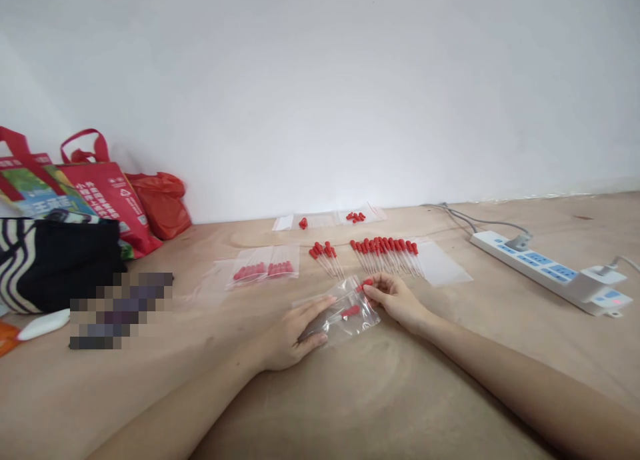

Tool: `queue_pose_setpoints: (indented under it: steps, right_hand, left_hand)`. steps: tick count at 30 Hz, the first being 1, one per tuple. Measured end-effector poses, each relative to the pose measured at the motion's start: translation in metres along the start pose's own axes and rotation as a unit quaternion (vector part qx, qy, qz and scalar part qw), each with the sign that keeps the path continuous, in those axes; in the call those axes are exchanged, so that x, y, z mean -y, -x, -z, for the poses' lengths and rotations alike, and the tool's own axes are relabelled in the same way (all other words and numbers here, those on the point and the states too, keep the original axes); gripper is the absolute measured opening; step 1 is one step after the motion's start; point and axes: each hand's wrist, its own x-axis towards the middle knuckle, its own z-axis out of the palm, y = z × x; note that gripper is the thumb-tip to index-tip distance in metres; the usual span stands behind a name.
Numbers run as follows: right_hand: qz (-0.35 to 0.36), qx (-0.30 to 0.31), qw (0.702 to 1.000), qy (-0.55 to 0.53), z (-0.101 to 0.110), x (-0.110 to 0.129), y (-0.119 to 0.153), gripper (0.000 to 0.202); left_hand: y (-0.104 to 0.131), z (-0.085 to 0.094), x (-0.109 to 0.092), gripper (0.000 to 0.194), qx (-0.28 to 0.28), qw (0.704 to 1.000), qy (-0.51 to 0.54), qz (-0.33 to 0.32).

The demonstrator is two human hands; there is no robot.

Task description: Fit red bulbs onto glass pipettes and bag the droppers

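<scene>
Between my hands is a clear plastic bag (369,319). My left hand (293,335) grips its left end, fingers along the upper side and thumb on the near side. Inside the bag lies a dropper with a red bulb (352,311). My right hand (397,301) pinches the red bulb of another dropper (367,284) at the bag's upper right edge; how far its tube reaches into the bag I cannot tell. Just beyond, loose red-bulbed droppers lie in a small group (325,251) and a longer row (385,245).
Filled zip bags (270,259) lie behind left, flat bags (445,263) to the right. Loose red bulbs (356,217) rest on bags near the wall. A power strip (545,267) with cables stands right; shopping bags (113,200) and black cloth (65,260) are left.
</scene>
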Motion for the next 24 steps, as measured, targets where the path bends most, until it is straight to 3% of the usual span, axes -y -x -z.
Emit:
queue_pose_setpoints:
  steps: [7, 9, 13, 15, 17, 20, 24]
  right_hand:
    - [-0.013, 0.106, 0.990, 0.087, 0.015, 0.001, -0.010, 0.028]
    - [0.026, 0.140, 0.978, 0.150, 0.016, -0.001, -0.013, 0.027]
    - [0.169, 0.166, 0.932, 0.275, 0.010, -0.006, -0.015, 0.021]
    - [0.173, 0.166, 0.924, 0.297, 0.009, -0.007, -0.016, 0.020]
    - [0.118, 0.145, 0.936, 0.297, 0.011, -0.004, -0.022, 0.018]
    - [0.055, 0.053, 0.942, 0.328, 0.014, 0.007, -0.039, 0.010]
    - [0.093, -0.044, 0.885, 0.455, 0.001, 0.023, -0.071, 0.011]
  left_hand:
    - [0.001, -0.001, 0.002, 0.052, -0.006, 1.000, 0.005, -0.001]
    - [0.000, -0.001, 0.001, 0.052, -0.006, 1.000, 0.004, -0.003]
    - [-0.001, 0.000, 0.000, 0.052, -0.004, 1.000, 0.008, -0.015]
    - [-0.001, -0.001, 0.000, 0.051, -0.003, 1.000, 0.012, -0.015]
    - [-0.001, -0.001, 0.000, 0.050, 0.000, 1.000, 0.014, -0.012]
    - [-0.001, 0.000, 0.001, 0.048, 0.007, 1.000, 0.010, -0.004]
    - [-0.002, 0.001, 0.000, 0.042, 0.035, 0.999, 0.007, -0.017]
